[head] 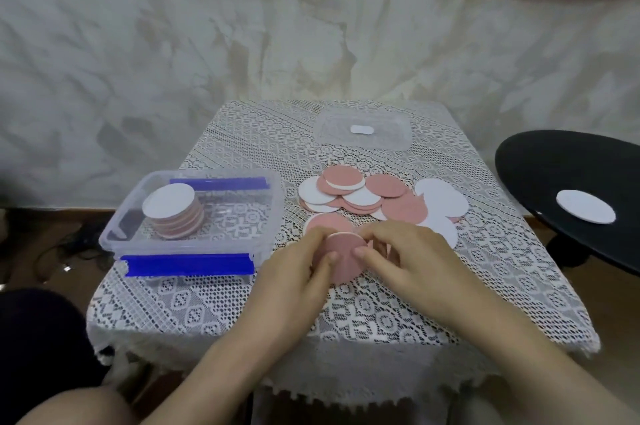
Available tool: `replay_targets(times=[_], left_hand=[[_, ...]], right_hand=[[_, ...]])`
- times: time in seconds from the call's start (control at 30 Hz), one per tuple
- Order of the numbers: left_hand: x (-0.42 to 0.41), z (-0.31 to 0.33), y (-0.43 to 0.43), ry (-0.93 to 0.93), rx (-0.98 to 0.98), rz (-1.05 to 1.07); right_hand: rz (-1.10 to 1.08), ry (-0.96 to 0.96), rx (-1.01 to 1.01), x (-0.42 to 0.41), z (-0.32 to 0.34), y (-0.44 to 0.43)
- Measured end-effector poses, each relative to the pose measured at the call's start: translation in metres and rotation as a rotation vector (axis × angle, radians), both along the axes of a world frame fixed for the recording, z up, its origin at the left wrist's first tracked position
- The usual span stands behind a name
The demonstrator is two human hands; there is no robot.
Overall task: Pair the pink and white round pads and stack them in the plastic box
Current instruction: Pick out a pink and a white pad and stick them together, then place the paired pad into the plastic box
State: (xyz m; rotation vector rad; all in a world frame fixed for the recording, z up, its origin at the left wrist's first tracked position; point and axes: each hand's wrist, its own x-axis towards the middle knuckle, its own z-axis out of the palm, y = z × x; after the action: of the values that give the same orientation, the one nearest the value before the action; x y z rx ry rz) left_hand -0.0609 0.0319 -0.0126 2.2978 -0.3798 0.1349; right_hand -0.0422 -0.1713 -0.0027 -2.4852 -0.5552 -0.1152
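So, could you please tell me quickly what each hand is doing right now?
Left hand: pinches the left edge of the pink pad.
Right hand: pinches the same pad's right edge.

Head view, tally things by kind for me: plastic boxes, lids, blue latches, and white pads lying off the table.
Plastic box: 1
Clear lid: 1
Blue latches: 2
White pad off the table, on the black stool: 1
Total: 5
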Motion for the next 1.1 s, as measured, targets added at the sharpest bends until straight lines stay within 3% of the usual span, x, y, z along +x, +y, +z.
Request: replay_targets(times=[0.17, 0.3, 0.6, 0.87, 1.1], left_hand=[[-0.007, -0.001, 0.003, -0.095, 0.063, -0.002], [-0.008, -0.004, 0.007, -0.067, 0.088, -0.023], [-0.004, -0.009, 0.011, -0.066, 0.034, -0.033], [-0.007, 0.008, 0.021, -0.063, -0.219, -0.031], [-0.006, 0.020, 0.049, -0.039, -0.272, 0.046]], right_hand=[[0.015, -0.048, 0.003, -0.009, 0.003, 0.007], [0.063, -0.053, -0.099, -0.013, -0.006, 0.012], [0.076, -0.045, -0.109, -0.015, -0.009, 0.016], [0.040, -0.003, 0.285, -0.012, 0.007, 0.025], [0.070, 0.060, 0.336, -0.001, 0.016, 0.053]])
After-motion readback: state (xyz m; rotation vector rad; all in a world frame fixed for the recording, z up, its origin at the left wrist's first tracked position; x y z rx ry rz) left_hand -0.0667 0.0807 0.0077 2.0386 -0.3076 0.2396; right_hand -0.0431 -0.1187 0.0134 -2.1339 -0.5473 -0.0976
